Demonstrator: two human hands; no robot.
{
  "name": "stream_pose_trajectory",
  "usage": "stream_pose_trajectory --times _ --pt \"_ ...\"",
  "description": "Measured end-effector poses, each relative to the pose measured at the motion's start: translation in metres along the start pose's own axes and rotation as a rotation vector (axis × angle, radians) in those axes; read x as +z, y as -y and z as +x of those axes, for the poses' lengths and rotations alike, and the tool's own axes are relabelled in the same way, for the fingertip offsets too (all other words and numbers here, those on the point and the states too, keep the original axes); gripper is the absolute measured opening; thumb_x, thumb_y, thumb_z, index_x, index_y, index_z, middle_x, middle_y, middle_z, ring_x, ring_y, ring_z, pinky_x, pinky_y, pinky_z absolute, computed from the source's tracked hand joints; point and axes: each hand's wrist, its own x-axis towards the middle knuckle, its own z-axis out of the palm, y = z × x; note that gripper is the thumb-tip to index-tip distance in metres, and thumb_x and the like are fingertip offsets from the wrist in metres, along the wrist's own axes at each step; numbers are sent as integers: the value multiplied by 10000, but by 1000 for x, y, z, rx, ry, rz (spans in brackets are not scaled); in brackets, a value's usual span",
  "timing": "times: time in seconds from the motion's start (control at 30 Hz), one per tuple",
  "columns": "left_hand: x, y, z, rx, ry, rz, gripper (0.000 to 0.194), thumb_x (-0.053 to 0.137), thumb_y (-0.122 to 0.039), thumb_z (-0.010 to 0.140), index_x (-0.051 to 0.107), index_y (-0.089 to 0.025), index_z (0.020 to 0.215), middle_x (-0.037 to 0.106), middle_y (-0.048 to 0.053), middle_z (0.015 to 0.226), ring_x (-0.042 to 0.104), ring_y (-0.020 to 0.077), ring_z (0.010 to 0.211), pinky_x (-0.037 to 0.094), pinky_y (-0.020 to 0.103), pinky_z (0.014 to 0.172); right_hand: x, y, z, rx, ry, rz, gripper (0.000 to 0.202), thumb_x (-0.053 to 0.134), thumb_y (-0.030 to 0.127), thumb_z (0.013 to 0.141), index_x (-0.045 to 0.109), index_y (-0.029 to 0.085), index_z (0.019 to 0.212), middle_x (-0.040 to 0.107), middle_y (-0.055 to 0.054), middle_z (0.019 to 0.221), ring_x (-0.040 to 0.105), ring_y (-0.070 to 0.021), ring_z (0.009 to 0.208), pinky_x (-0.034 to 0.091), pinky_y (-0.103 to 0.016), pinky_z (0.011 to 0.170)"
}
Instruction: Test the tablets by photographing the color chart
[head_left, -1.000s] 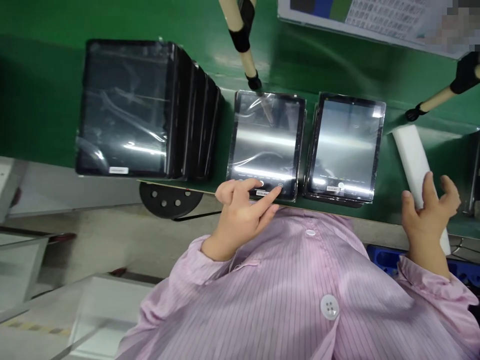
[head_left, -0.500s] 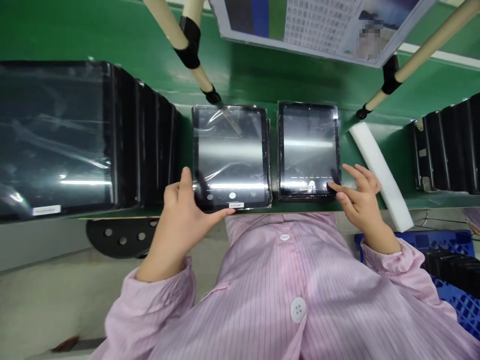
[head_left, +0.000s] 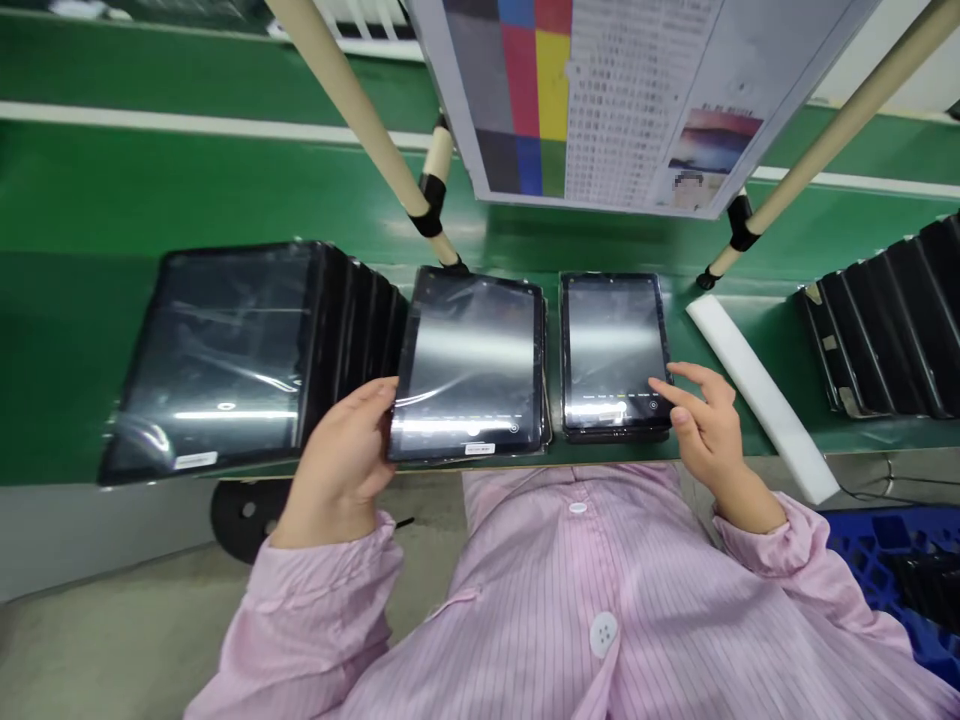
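In the head view, my left hand (head_left: 343, 455) grips the left edge of a tablet (head_left: 471, 365) in clear film, part of the fingers hidden behind it. That tablet's left side looks slightly raised and turned over another one beneath. Its dark screen shows camera controls along the bottom and a small white label sits on the lower border. To the right lies a second tablet (head_left: 616, 345), stacked on something dark and also showing camera controls. My right hand (head_left: 705, 425) is open at its lower right corner, with the index fingertip at the screen and the other fingers apart.
Rows of upright tablets stand at the left (head_left: 232, 360) and the right (head_left: 892, 320). A white foam strip (head_left: 761, 395) lies slantwise on the green table (head_left: 285, 190). Above hangs a printed chart (head_left: 600, 110) between beige poles. A blue crate (head_left: 862, 545) is below right.
My left hand has gone from fingers spread over the left tablet's lower edge to gripping its left side; that tablet has tilted. Mode text now shows on its screen. The view has shifted upward.
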Motion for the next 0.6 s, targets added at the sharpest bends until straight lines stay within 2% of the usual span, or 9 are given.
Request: stream_pose_trajectory --times 0.13,0.23,0.3,0.37,0.43,0.47,0.53,0.6 --pt "5 -2 -2 -74 69 -111 491 914 -370 673 775 -201 1113 804 23 810 808 276 914 685 368 792 20 15 22 -125 86 58 488 362 454 1125 802 270 1229 715 -123 1332 648 -303 1283 462 -536 1074" --pt "5 -6 -13 -61 173 -245 615 967 -357 635 782 -198 1200 843 78 975 812 298 990 687 368 837 31 29 42 -155 212 124 515 354 511 1122 770 269 1307 682 -150 1406 618 -338 1333 447 -608 1109" --pt "5 -10 -24 -11 229 -313 649 985 -377 644 781 -210 1237 845 92 1057 813 304 1019 690 382 861 34 38 54 -117 308 211 563 370 572 1108 656 255 1475 618 -175 1508 570 -363 1411 440 -648 1148" --pt "7 -14 -37 47 272 -385 629 981 -387 676 779 -237 1252 842 87 1110 809 305 1050 687 406 905 37 47 62 -55 362 367 678 403 635 1084 456 243 1635 551 -191 1584 559 -356 1441 467 -639 1168" --pt "14 -18 -48 115 316 -451 576 963 -386 717 780 -259 1248 839 77 1124 802 305 1084 675 436 957 39 58 67 -21 328 588 779 433 682 1061 288 263 1702 551 -181 1589 607 -326 1403 519 -598 1156" --pt "19 -20 -53 146 344 -475 547 952 -383 737 780 -268 1243 838 71 1124 797 304 1102 666 451 985 40 63 68 -18 271 705 802 440 695 1053 242 281 1711 572 -166 1570 629 -312 1381 543 -578 1144" --pt "32 -25 -60 203 407 -505 498 931 -372 771 778 -290 1238 834 56 1120 787 298 1130 644 477 1033 41 72 71 -20 102 893 806 444 711 1043 227 303 1704 604 -136 1545 621 -302 1403 556 -557 1151" --pt "46 -29 -62 269 457 -515 469 916 -358 792 775 -313 1237 828 42 1124 776 288 1152 618 492 1076 41 77 75 5 -65 1002 779 446 729 1028 309 306 1667 593 -112 1568 566 -304 1474 516 -564 1213"
